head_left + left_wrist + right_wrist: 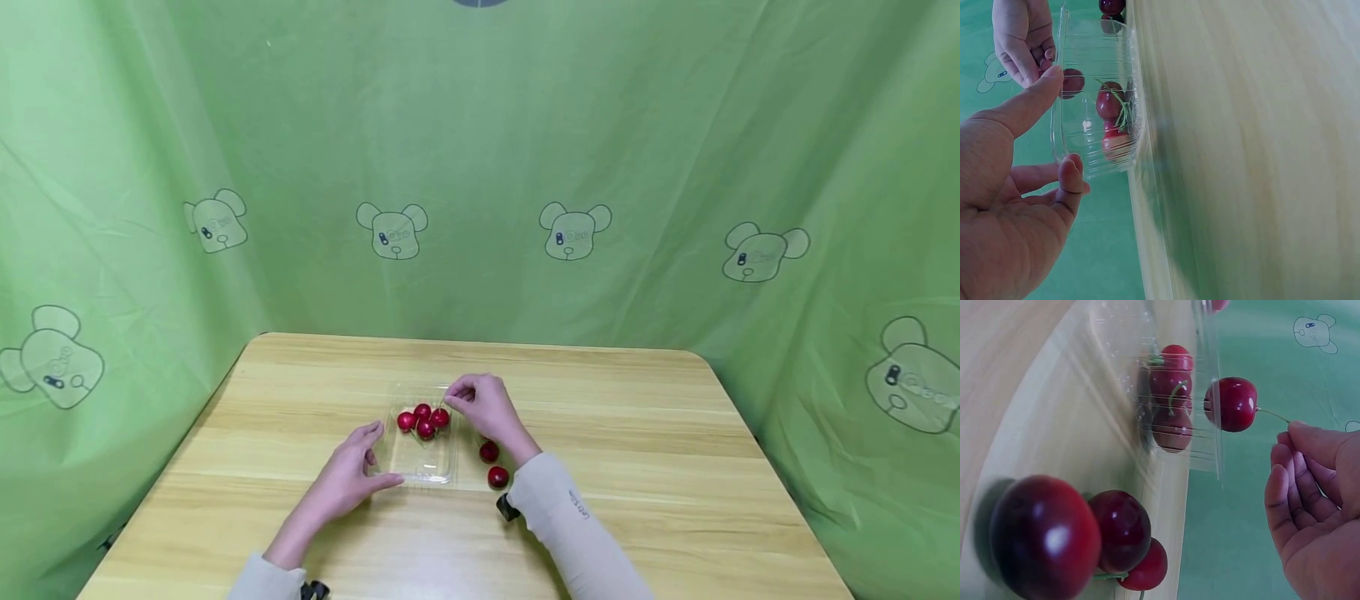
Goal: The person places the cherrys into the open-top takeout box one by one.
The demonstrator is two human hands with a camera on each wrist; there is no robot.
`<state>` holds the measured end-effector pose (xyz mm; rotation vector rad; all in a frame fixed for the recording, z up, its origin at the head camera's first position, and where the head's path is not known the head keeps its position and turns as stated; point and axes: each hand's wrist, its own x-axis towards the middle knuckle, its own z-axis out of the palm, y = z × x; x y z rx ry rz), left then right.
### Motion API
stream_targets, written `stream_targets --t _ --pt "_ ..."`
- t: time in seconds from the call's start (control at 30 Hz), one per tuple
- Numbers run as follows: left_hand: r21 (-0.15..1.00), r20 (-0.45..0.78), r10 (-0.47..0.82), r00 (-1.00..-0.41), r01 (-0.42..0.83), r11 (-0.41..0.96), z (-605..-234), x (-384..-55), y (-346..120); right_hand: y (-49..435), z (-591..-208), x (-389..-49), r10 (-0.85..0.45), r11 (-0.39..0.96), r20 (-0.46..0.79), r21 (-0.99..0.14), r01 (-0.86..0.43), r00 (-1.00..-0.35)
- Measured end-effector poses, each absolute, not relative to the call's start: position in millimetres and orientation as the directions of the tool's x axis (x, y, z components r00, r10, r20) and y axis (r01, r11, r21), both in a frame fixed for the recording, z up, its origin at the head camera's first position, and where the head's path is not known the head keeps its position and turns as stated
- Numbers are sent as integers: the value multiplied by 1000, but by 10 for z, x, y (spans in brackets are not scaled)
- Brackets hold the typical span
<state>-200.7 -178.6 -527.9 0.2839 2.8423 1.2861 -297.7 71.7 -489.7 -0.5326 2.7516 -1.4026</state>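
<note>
The right hand (482, 403), at 2 o'clock of the clear plastic container (433, 461), has its grip closed on a thin stem (1272, 415), thumb and finger pinching it; the held cherry (1235, 405) hangs from it at rim height, toward the container's 1 o'clock. Three more cherries (425, 429) lie clustered inside, toward 12 o'clock. The left hand (347, 479) sits at 8 o'clock, its grip spread, thumb and fingers touching the rim. Three loose cherries (1119, 524) rest on the tabletop (637, 467) around 3 to 4 o'clock of the container. A green curtain (480, 125) hangs beyond, at 12 o'clock.
</note>
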Motion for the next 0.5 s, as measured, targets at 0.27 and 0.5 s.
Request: stream_targets --t 0.27,0.5 --pt "739 71 170 -983 166 653 -5283 -2004 -1787 691 -4938 -2956 -320 578 127 -759 -300 -939" --pt "738 71 170 -983 166 654 -5279 -2008 -1784 661 -5002 -2968 -333 596 142 -734 -325 -932"
